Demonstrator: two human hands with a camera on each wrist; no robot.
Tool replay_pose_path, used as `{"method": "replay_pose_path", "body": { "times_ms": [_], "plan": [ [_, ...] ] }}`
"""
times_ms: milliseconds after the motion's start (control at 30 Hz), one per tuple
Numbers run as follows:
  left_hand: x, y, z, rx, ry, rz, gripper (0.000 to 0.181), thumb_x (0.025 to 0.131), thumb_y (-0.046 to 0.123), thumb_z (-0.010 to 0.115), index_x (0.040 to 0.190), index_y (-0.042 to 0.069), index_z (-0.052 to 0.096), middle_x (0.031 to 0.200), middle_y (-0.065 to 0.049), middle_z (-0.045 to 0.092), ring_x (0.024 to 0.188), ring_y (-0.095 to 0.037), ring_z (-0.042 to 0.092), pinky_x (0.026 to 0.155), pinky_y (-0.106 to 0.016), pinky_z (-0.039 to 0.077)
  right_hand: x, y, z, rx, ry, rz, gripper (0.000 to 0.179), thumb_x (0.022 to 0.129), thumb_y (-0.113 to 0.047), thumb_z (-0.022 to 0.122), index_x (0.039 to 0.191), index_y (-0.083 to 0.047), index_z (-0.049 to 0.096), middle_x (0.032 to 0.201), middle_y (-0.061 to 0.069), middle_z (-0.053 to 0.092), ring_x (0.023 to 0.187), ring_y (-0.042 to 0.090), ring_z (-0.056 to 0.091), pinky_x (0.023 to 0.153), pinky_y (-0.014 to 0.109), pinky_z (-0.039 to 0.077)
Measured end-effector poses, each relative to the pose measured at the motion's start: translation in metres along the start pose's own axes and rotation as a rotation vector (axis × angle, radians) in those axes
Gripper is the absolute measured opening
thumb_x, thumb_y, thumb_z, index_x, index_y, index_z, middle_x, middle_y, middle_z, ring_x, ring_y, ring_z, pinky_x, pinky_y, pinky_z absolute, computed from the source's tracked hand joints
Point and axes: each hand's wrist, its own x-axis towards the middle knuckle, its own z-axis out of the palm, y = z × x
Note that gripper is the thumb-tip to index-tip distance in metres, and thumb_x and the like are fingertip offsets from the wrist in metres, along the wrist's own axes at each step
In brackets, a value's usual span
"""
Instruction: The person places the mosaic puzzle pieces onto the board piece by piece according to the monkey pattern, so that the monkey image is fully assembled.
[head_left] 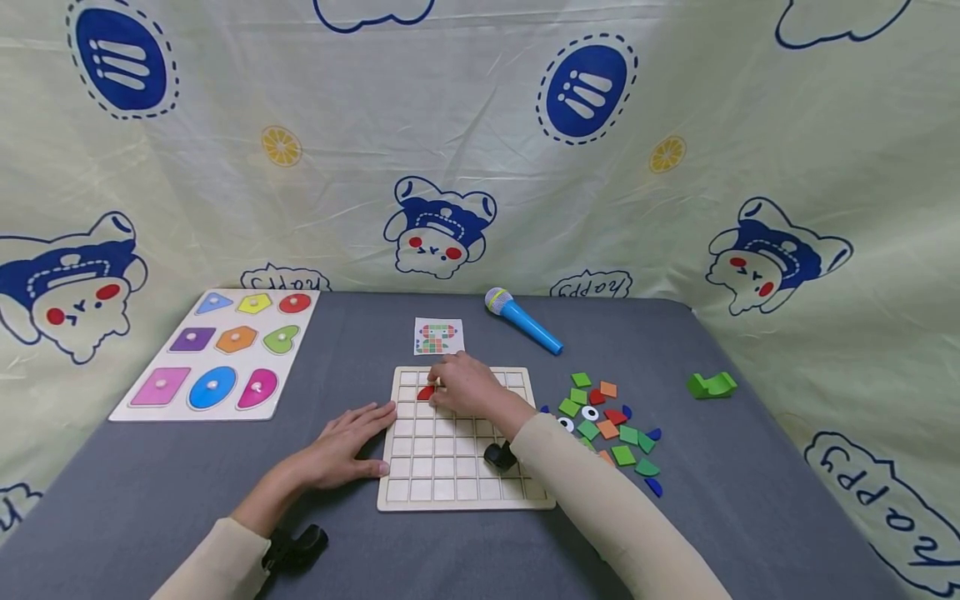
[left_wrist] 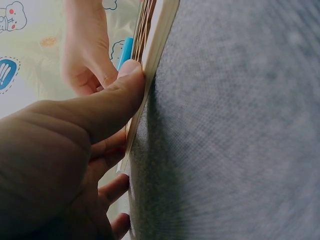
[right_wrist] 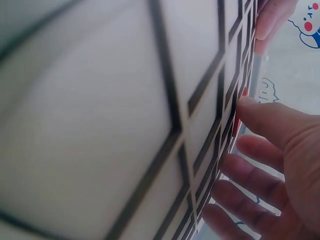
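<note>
A pale wooden grid board lies on the grey table. My left hand rests at its left edge, fingers spread fairly straight and thumb tip touching the lower part of that edge. In the left wrist view the thumb presses against the board's rim. My right hand reaches over the board's upper rows. Between its thumb and index finger it pinches a small red piece with a curved edge, at an upper left cell. In the right wrist view, the thumb partly hides the red piece.
Loose coloured pieces lie scattered right of the board, partly behind the right sleeve. A pattern card and blue toy microphone sit beyond it. A shape puzzle lies at the left, a green curved block far right.
</note>
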Motion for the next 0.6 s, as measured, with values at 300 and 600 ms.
{"method": "replay_pose_path", "body": {
  "times_ms": [300,600],
  "plan": [
    [0.000,0.000,0.000,-0.005,-0.006,0.004,0.078,0.086,0.041,0.066,0.147,0.008,0.032,0.155,-0.011,0.030,0.142,-0.040,0.021,0.107,-0.066,0.016,-0.016,0.010,-0.010,0.106,0.043,0.005,0.031,0.088,-0.031,0.066,0.114,-0.016,0.066,0.105,0.001,0.065,0.095,0.017,0.053,0.081,0.033,0.046],
    [0.000,-0.001,0.000,-0.001,0.001,0.011,0.078,0.085,0.041,0.066,0.147,0.008,0.032,0.155,-0.011,0.029,0.142,-0.040,0.020,0.107,-0.066,0.016,-0.050,0.041,-0.024,0.153,0.117,0.048,0.034,0.085,-0.031,0.070,0.114,-0.014,0.067,0.103,0.002,0.063,0.095,0.017,0.049,0.080,0.035,0.044]
  ]
}}
